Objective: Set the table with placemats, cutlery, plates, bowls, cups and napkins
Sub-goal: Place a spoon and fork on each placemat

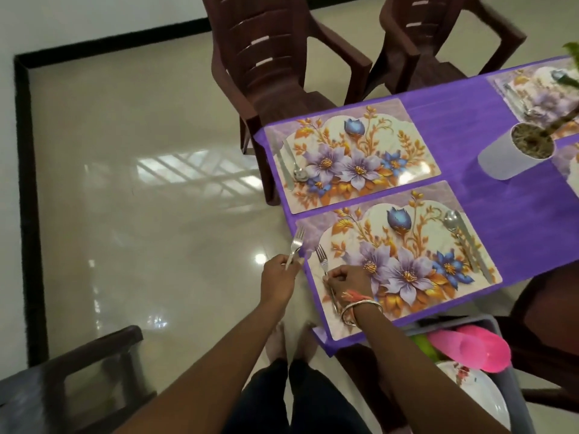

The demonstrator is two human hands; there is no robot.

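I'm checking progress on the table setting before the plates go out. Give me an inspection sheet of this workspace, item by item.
Surface: purple cloth covers the table; floral placemats lie on it.
Job's things: near placemat has spoon and knife at its right; far placemat has a knife-and-spoon pair at its left; pink plates and white plate sit in grey bin.
Clutter: potted plant on the cloth.
Grips: left hand holds a fork beyond the table edge; right hand holds a second fork on the near placemat's left side.
Cables: nothing seen.
Surroundings: brown chairs, glossy floor.
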